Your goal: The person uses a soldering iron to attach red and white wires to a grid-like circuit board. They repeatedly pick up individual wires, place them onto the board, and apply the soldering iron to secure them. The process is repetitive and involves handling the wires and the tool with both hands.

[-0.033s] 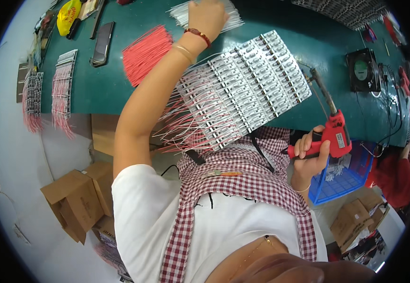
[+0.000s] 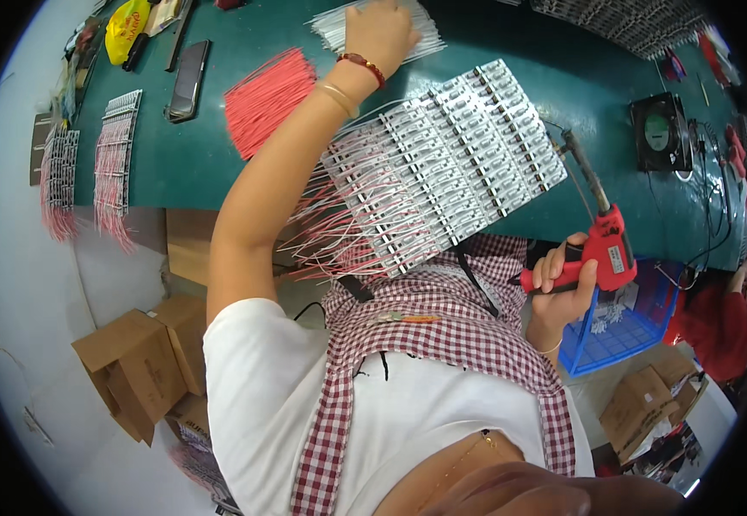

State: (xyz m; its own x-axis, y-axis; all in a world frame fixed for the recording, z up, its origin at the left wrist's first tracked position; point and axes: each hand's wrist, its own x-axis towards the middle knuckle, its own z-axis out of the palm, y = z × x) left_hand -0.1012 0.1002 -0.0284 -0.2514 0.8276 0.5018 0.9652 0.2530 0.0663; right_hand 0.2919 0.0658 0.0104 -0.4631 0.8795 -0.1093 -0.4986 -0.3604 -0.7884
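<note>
My left hand [image 2: 379, 30] reaches over a bundle of white wires [image 2: 425, 36] at the far side of the table. Its fingers are curled and partly cut off by the top edge; whether a wire is between them is hidden. My right hand [image 2: 562, 288] grips the red handle of a soldering gun [image 2: 611, 251], its tip near the right edge of a panel of small circuit boards [image 2: 468, 155]. The panel lies tilted at the table's near edge, with many red and white wires hanging off its left side. Beneath my left forearm lies a pile of red wires [image 2: 270, 103].
Wired board strips [image 2: 117, 146] and a phone [image 2: 187, 82] lie on the left of the green table [image 2: 167, 163]. A small black fan [image 2: 661, 132] stands at the right, more boards [image 2: 623, 24] behind. Below are a blue basket [image 2: 618, 335], cardboard boxes [image 2: 137, 370] and a person's red sleeve [image 2: 713, 335].
The soldering gun and my right hand have shifted slightly down and left. The panel's right side has dipped a little toward me. My left hand stays over the white wires.
</note>
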